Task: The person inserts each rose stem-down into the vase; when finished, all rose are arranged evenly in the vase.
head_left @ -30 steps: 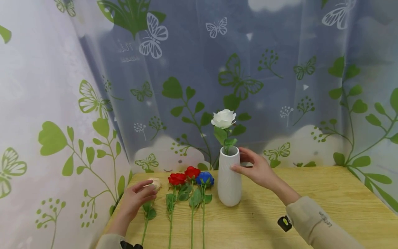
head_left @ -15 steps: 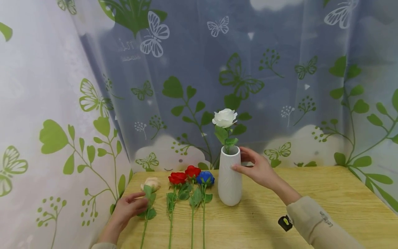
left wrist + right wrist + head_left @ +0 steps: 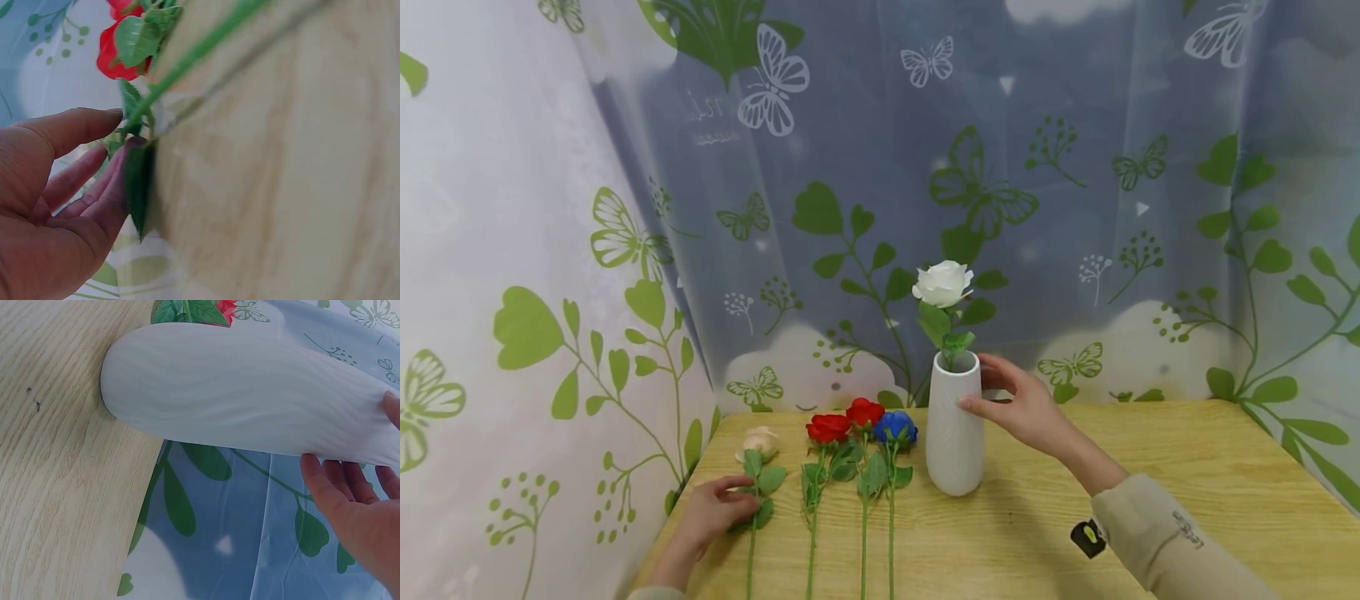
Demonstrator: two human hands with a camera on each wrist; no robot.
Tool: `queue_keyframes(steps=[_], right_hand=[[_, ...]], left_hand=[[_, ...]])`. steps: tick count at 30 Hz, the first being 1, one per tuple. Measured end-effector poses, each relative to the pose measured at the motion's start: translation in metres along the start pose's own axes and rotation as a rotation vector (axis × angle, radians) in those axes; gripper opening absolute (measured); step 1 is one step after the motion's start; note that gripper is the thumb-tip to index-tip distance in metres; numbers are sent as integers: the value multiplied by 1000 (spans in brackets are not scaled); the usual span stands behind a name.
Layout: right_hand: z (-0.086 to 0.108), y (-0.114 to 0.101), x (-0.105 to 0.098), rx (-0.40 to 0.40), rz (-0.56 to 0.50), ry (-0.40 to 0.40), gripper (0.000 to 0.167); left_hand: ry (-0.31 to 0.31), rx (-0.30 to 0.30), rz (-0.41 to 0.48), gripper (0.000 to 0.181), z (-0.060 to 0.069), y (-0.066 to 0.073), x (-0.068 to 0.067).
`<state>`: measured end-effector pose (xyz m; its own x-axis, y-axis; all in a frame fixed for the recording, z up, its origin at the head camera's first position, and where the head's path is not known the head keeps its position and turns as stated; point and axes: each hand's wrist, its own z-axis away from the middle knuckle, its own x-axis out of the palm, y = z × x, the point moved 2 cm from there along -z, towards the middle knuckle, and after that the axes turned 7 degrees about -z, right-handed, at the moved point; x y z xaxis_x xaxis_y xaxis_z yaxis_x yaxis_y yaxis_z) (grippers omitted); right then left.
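At the table's left, my left hand pinches the leafy stem of a cream rose, which lies with its bloom toward the back. In the left wrist view, thumb and finger of the left hand close on the green stem beside a dark leaf. My right hand holds the upper right side of a white vase, which stands upright with a white rose in it. The right wrist view has fingers of the right hand against the vase.
Two red roses and a blue rose lie side by side between the cream rose and the vase, stems toward the front. The wooden table ends at a printed curtain behind and at the left.
My left hand has moved from over the cream bloom down to its stem. The cream rose has shifted slightly left and its leaves have turned. The right hand and vase stay put.
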<state>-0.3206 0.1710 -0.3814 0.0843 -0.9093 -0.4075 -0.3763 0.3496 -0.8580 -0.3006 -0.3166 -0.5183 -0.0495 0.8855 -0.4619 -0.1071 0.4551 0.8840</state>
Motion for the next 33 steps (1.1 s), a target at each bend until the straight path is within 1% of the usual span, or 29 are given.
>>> queue_keyframes(steps=[5,9,11,13,17,20,22,24,28,31,33], right_hand=[[0,0,-1,-6,0,-1,82],[0,-1,-1,-2,2,2,82],[0,-1,-1,0,0,3,82],[0,-1,-1,-1,-2,1,82],[0,-1,-1,-10,-4,0,81],[1,-1,-1,-21,-3,1,79],[1,-1,0,-27,-5,2,79],[1,-1,0,-29,-5,1,78],[1,-2,-1,-26,-12,1,79],[1,-3,-1,-16,-19,-1,79],[2,-3,-2,-11,-23,-2,80]], left_hand=[[15,15,-70,50,1,2,4],[21,15,-70,51,1,4,5],[17,3,-38,51,0,4,4],[0,-7,-4,50,-1,4,4],[-18,-42,62,49,-1,4,3],[-26,-61,114,51,-2,6,3],[-42,-66,160,54,-2,9,3],[-61,-65,216,57,-2,14,2],[-96,-62,326,58,-1,30,0],[-116,-47,377,57,1,44,-1],[-124,-28,389,57,2,54,-2]])
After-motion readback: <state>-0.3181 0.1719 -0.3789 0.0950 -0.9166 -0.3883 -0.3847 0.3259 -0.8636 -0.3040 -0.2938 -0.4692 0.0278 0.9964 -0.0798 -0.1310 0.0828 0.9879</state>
